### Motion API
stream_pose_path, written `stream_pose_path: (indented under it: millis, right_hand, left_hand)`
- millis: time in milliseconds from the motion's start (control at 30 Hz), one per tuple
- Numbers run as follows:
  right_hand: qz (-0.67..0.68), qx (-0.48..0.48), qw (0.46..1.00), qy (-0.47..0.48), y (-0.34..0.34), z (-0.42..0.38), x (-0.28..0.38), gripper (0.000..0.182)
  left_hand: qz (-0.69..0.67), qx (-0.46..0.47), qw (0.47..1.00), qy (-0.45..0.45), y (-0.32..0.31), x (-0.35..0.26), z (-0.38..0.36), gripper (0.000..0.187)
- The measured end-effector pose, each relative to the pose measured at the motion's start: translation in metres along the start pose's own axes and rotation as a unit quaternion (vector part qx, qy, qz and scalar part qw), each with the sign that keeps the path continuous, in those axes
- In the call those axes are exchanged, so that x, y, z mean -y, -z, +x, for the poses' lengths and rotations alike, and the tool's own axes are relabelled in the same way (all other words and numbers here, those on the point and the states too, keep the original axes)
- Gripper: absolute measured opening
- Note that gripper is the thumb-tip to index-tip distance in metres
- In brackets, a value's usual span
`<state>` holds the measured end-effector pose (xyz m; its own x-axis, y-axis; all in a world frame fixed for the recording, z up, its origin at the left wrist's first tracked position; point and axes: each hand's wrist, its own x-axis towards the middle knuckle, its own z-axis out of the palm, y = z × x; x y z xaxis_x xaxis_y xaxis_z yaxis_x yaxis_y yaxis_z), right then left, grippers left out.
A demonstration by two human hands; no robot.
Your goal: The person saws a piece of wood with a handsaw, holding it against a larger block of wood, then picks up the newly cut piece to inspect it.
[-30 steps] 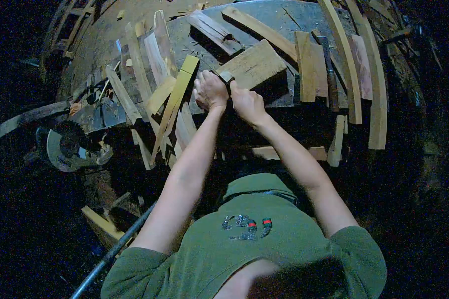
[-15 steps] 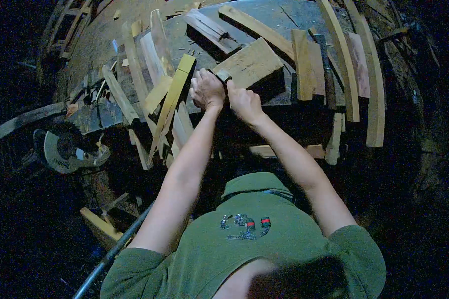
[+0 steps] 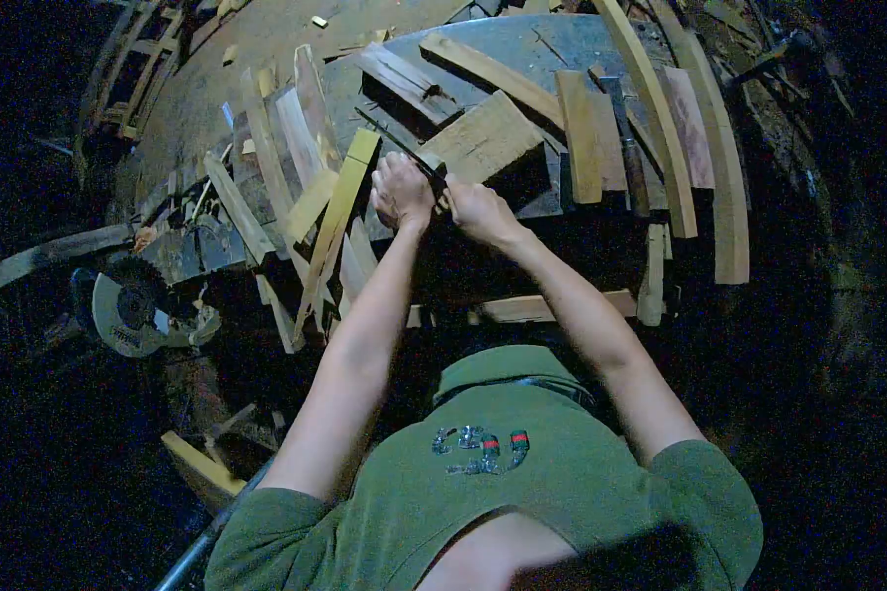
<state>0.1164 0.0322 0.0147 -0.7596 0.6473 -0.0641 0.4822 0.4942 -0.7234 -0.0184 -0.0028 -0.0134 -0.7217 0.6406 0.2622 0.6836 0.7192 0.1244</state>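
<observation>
My left hand (image 3: 402, 191) is closed, its fingers curled, just right of a yellowish wooden strip (image 3: 347, 187). Whatever lies under those fingers is hidden. My right hand (image 3: 481, 211) is closed too, thumb side toward the left hand. A thin dark strip (image 3: 392, 138), like a narrow blade, slants from the upper left down to the gap between my hands, and its lower end reaches my right thumb. Its exact kind does not show. Directly beyond my hands a thick wooden block (image 3: 485, 138) rests on the dark workbench (image 3: 522, 41).
A circular saw (image 3: 128, 305) with its blade exposed is at the lower left. Several wooden pieces overhang the bench's near edge, including long curved strips (image 3: 660, 123) at right. A split piece (image 3: 404, 84) lies behind the block. A bluish pipe (image 3: 207, 540) runs along the lower left.
My hands have shifted slightly down and turned. The thin dark strip now shows lengthwise, pointing up and left, where a short pale-and-dark object showed between my hands before.
</observation>
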Motion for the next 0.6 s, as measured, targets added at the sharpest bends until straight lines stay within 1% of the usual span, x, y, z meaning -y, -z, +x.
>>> stream_pose_path:
  millis: [33, 100, 133, 167, 233, 267, 300, 367, 400, 433, 500, 533, 567, 600]
  right_hand:
    - [-0.001, -0.006, 1.000, 0.005, 0.006, -0.001, -0.002, 0.018]
    - [0.087, -0.051, 0.995, 0.005, 0.020, -0.012, -0.006, 0.020]
    - [0.089, -0.065, 0.993, -0.033, 0.038, -0.023, 0.000, 0.018]
    - [0.088, -0.069, 0.993, -0.037, 0.043, -0.032, -0.007, 0.018]
    - [0.061, -0.114, 0.991, -0.023, 0.049, -0.046, -0.022, 0.019]
    - [0.041, -0.115, 0.989, -0.083, 0.038, -0.051, -0.035, 0.018]
    - [0.041, -0.119, 0.989, -0.082, 0.034, -0.055, -0.041, 0.018]
    - [0.048, -0.113, 0.991, -0.057, 0.029, -0.064, -0.046, 0.016]
    - [0.023, -0.137, 0.990, -0.036, 0.028, -0.067, -0.042, 0.015]
    - [0.025, -0.136, 0.990, -0.035, 0.028, -0.071, -0.037, 0.015]
    - [-0.062, -0.151, 0.987, -0.002, 0.028, -0.076, -0.029, 0.014]
    - [-0.062, -0.152, 0.986, -0.001, 0.025, -0.075, -0.029, 0.014]
    - [-0.085, -0.157, 0.984, -0.003, 0.019, -0.075, -0.030, 0.014]
    - [-0.106, -0.161, 0.981, -0.007, 0.020, -0.074, -0.025, 0.014]
  left_hand:
    - [-0.001, -0.007, 1.000, -0.002, 0.002, 0.003, 0.004, 0.022]
    - [-0.109, 0.009, 0.994, -0.030, 0.009, 0.009, 0.000, 0.026]
    - [-0.131, 0.029, 0.989, -0.057, 0.016, 0.014, 0.002, 0.029]
    - [-0.133, 0.030, 0.989, -0.062, 0.021, 0.014, -0.005, 0.029]
    - [-0.113, -0.015, 0.985, -0.128, 0.050, 0.011, -0.021, 0.035]
    - [-0.082, -0.016, 0.984, -0.160, 0.045, 0.020, -0.025, 0.039]
    - [-0.084, -0.019, 0.983, -0.162, 0.039, 0.025, -0.023, 0.039]
    - [-0.203, 0.049, 0.953, -0.220, 0.030, 0.033, -0.013, 0.037]
    - [-0.303, 0.126, 0.917, -0.228, 0.030, 0.035, -0.005, 0.034]
    - [-0.301, 0.126, 0.918, -0.227, 0.031, 0.037, -0.005, 0.034]
    - [-0.254, 0.161, 0.923, -0.241, 0.031, 0.039, -0.003, 0.033]
    - [-0.229, 0.113, 0.931, -0.259, 0.030, 0.040, -0.004, 0.030]
    - [-0.229, 0.112, 0.931, -0.260, 0.029, 0.040, -0.005, 0.030]
    - [-0.185, 0.107, 0.950, -0.227, 0.030, 0.039, -0.006, 0.029]
